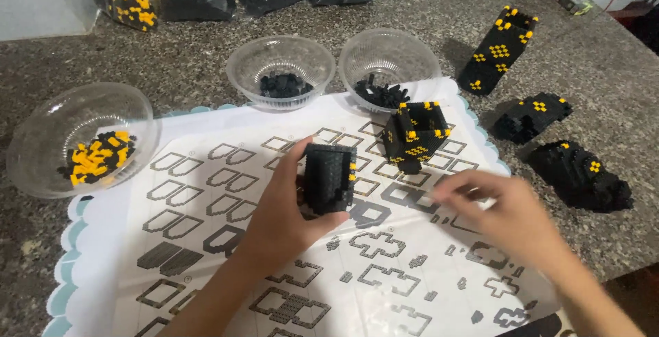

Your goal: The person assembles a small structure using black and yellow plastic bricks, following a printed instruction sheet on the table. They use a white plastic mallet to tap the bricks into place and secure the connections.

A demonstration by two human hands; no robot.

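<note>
Two hands work over the instruction sheet [206, 193]: the left hand [278, 217] clamps a black block piece [330, 178] upright mid-sheet, the blurred right hand [511, 217] curls nearby, and a squeeze could crack the piece.

open sheet [226, 241] near hands; bowls [281, 69] and block tower [414, 134] crowd far edge

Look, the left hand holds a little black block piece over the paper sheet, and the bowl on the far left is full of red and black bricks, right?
Not quite. The head view shows the bowl on the far left holding yellow and black bricks, not red. The rest stands: the left hand holds the black block piece over the paper sheet.
</note>
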